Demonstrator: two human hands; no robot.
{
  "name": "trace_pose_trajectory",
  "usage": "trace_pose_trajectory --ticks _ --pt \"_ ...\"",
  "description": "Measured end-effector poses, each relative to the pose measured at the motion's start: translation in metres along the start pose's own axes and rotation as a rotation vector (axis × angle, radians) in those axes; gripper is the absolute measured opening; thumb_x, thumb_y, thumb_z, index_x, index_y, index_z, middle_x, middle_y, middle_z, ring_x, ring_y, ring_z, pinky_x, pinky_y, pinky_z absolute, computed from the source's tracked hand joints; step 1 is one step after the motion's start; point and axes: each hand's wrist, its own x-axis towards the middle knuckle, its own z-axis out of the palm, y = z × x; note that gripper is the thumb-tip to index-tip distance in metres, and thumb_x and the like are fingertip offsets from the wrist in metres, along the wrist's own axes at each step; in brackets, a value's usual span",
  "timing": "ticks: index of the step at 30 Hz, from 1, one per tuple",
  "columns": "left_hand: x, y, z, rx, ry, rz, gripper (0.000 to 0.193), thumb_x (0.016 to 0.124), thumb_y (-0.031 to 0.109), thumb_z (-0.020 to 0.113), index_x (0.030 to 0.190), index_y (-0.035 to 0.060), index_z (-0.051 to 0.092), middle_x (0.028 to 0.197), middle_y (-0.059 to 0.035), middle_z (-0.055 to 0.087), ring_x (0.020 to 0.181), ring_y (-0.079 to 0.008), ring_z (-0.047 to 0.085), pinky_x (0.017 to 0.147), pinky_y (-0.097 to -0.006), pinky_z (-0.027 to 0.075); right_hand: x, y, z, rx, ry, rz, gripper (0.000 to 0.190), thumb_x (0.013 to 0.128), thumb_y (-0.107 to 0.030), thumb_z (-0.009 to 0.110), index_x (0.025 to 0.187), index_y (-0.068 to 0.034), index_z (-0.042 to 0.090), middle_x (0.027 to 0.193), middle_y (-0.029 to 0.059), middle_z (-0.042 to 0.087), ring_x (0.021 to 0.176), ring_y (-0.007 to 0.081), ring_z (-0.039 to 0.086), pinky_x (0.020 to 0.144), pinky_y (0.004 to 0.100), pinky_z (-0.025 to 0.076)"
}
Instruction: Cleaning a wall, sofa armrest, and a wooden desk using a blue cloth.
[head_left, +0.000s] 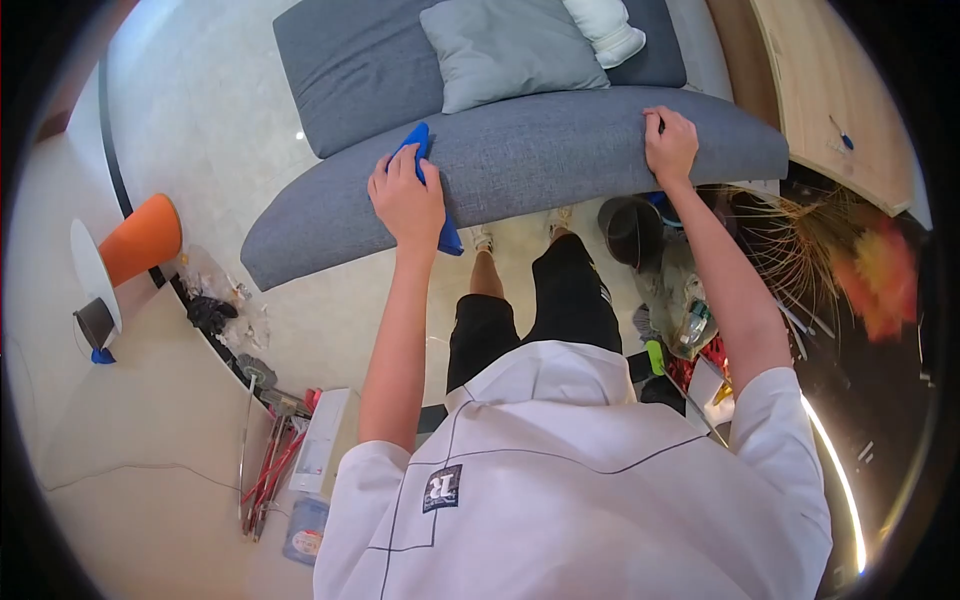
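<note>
My left hand (405, 196) is closed around a folded blue cloth (450, 236), pressed against the backrest (525, 157) of a grey fabric sofa. The cloth sticks out above the fingers and below the wrist. Farther right, my right hand (670, 144) rests on the same backrest with its fingers curled. A dark spot shows between those fingers, and whether it is a small object or shadow I cannot tell. Beyond the backrest, a light grey cushion (510, 56) lies on the seat (360, 71), with a white padded item (611, 34) beside it.
At right stand a dark bucket (630, 231), dried stalks (795, 232) and a wooden cabinet (832, 97). Left of me are an orange lampshade-like object (142, 238), plastic bags (214, 311), red-handled mops (274, 465), a white box (324, 442) and a water jug (306, 529).
</note>
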Motion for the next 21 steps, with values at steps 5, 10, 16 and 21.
trace_pose_trajectory --ticks 5,10,16,21 --pt "0.006 0.059 0.031 -0.039 0.014 -0.013 0.019 0.082 0.016 0.058 0.094 0.003 0.065 0.097 -0.0116 0.065 0.098 -0.0353 0.056 0.088 -0.0468 0.042 0.0 -0.006 0.0 0.02 -0.023 -0.032 0.014 0.084 -0.019 0.057 0.079 -0.009 0.066 0.078 0.0094 0.067 0.079 0.0297 0.063 0.08 0.0393 0.045" --pt "0.01 0.153 0.074 -0.087 -0.238 0.127 0.026 0.086 0.02 0.059 0.104 0.0033 0.064 0.105 -0.0116 0.065 0.101 -0.0342 0.057 0.091 -0.0448 0.041 0.0 -0.011 0.0 0.011 -0.022 -0.052 0.014 0.084 -0.018 0.057 0.08 -0.01 0.067 0.08 0.0086 0.067 0.08 0.0289 0.063 0.08 0.039 0.045" --pt "0.008 0.111 0.053 -0.141 -0.184 0.225 0.023 0.086 0.019 0.06 0.104 0.0059 0.065 0.105 -0.009 0.066 0.101 -0.0316 0.058 0.09 -0.0425 0.044 0.0 -0.012 -0.001 0.021 -0.048 -0.054 0.013 0.084 -0.019 0.057 0.081 -0.011 0.067 0.082 0.0078 0.067 0.082 0.028 0.063 0.081 0.0383 0.045" --pt "0.005 -0.003 -0.01 0.006 -0.061 -0.002 0.018 0.086 0.017 0.059 0.096 0.0028 0.065 0.095 -0.011 0.067 0.102 -0.0348 0.058 0.089 -0.045 0.045 0.0 -0.002 -0.007 0.012 -0.03 -0.054 0.014 0.085 -0.02 0.057 0.082 -0.011 0.067 0.082 0.0074 0.067 0.083 0.0277 0.063 0.081 0.0378 0.045"
